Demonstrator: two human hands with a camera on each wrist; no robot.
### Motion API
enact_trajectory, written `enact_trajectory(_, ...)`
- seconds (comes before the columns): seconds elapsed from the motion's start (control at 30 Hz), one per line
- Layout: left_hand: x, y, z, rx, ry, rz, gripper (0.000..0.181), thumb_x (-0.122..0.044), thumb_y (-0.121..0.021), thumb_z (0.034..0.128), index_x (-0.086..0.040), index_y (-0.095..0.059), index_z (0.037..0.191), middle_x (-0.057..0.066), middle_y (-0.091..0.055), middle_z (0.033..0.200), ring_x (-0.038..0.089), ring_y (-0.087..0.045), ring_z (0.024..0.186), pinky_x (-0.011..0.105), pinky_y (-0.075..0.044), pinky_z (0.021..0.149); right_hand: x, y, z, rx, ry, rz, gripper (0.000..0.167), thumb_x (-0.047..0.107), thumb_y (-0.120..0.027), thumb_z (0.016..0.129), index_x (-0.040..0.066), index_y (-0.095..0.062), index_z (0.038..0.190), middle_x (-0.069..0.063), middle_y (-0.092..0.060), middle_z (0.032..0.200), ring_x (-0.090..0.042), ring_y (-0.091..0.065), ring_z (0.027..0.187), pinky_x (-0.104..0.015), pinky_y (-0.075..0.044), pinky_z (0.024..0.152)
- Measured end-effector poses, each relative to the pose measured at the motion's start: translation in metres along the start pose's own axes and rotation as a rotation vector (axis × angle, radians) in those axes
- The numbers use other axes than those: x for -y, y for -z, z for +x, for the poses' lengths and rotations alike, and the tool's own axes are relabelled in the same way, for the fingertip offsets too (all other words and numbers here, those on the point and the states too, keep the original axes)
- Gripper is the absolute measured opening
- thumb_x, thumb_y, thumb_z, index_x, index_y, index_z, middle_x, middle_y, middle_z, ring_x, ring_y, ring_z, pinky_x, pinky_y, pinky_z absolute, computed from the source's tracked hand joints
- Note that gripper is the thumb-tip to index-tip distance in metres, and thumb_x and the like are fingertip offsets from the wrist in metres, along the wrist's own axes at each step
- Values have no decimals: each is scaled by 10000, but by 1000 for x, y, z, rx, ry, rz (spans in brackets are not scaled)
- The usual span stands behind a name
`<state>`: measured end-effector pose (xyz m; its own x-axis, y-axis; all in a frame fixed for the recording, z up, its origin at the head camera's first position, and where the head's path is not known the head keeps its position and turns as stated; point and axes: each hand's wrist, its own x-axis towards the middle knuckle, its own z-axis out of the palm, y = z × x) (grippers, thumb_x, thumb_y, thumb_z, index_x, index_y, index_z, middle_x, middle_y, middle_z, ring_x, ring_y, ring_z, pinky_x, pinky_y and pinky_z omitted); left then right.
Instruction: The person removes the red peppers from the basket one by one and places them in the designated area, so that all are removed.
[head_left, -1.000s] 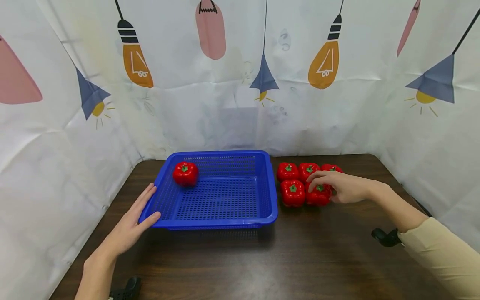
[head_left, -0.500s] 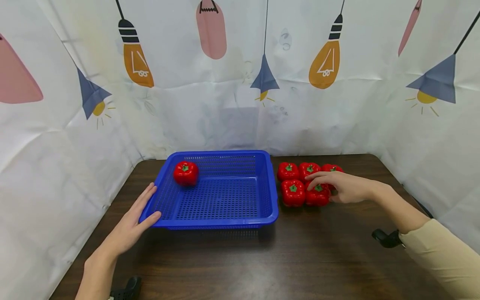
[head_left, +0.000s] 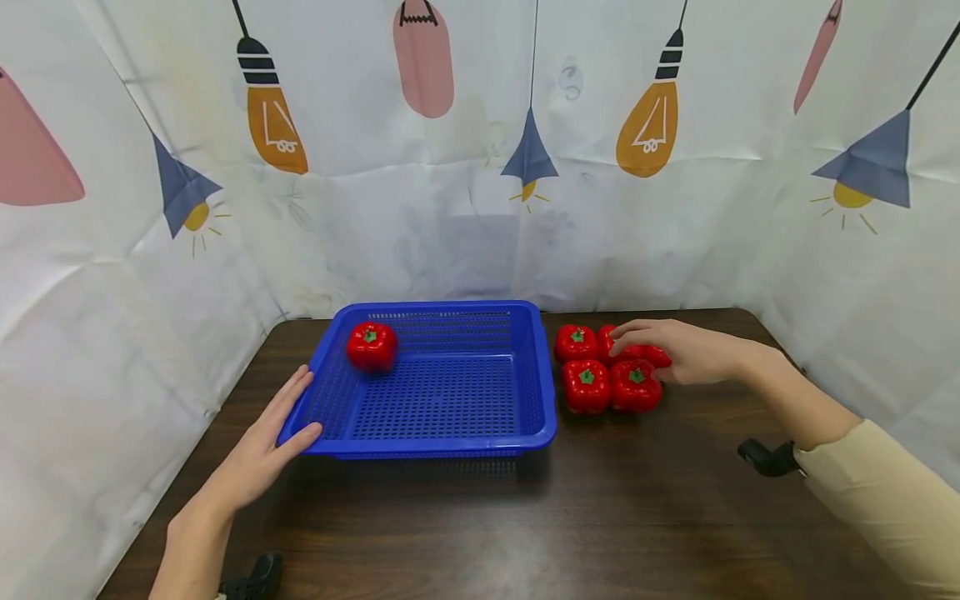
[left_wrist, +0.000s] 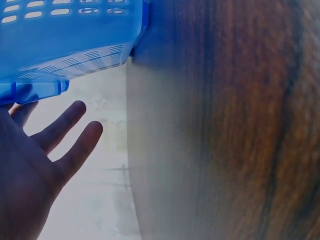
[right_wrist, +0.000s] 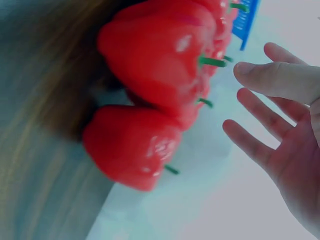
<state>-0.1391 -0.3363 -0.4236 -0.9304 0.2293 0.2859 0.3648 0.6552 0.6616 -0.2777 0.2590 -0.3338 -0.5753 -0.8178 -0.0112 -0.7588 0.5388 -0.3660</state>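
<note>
A blue perforated plastic basket (head_left: pixel 438 447) sits on the table, one red bell pepper (head_left: pixel 371 347) in its back left corner. Along the basket's left rim my left hand (head_left: pixel 258 454) rests with fingers fairly straight; the left wrist view shows its spread fingers by the basket wall (left_wrist: pixel 75 32). To the basket's right, several red bell peppers with green stems stand in two rows. My right hand (head_left: pixel 690 354) hovers over the right part of this group, partly hiding the back row. In the right wrist view its spread fingers are apart from the peppers (right_wrist: pixel 155 55), holding nothing.
The dark wooden table (head_left: pixel 525 533) extends in front of the basket and peppers. A white curtain (head_left: pixel 480 242) printed with lamps and bulbs stands behind and at both sides. Black straps with mounts sit at both wrists.
My right hand has lifted off the front right pepper and moved slightly back, uncovering that pepper. My left hand and the basket have stayed in place.
</note>
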Motion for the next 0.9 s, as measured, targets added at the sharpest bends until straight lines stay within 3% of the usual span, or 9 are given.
enact_trajectory(0.27, 1, -1, -1, -2, 3, 0, 730, -167, -596, 1030, -186, -219, 1655, 23, -94, 1716, 58, -79, 1526, 168, -104, 1120, 14, 13, 25, -2, 60, -26, 513, -124, -688, 837, 102, -653, 1296, -87, -531, 1467, -358, -484, 1353, -520, -493, 990)
enact_trajectory(0.57, -1, 2, 1, 1, 5, -3, 726, -175, -594, 1032, -179, -220, 1654, 60, -95, 1715, 283, -92, 1552, 262, -110, 1165, 20, 25, 61, -16, 77, 11, 475, -100, -678, 866, 139, -667, 1276, -78, -561, 1433, -312, -519, 1318, -510, -488, 1005)
enact_trajectory(0.77, 0, 1, 0, 7, 13, 4, 736, -186, -597, 1031, -205, -211, 1657, 33, -91, 1717, 122, -82, 1542, 200, -108, 1139, 25, 26, 84, -1, 107, 15, 445, -43, -697, 887, 127, -662, 1297, -32, -596, 1384, -276, -558, 1256, -467, -522, 947)
enact_trajectory(0.9, 1, 0, 0, 5, 11, 5, 738, -184, -599, 1031, -202, -210, 1657, 17, -86, 1718, 83, -79, 1534, 182, -108, 1129, 29, 25, 100, 0, 139, 10, 439, -35, -689, 887, 90, -662, 1307, -49, -600, 1385, -256, -568, 1225, -437, -518, 914)
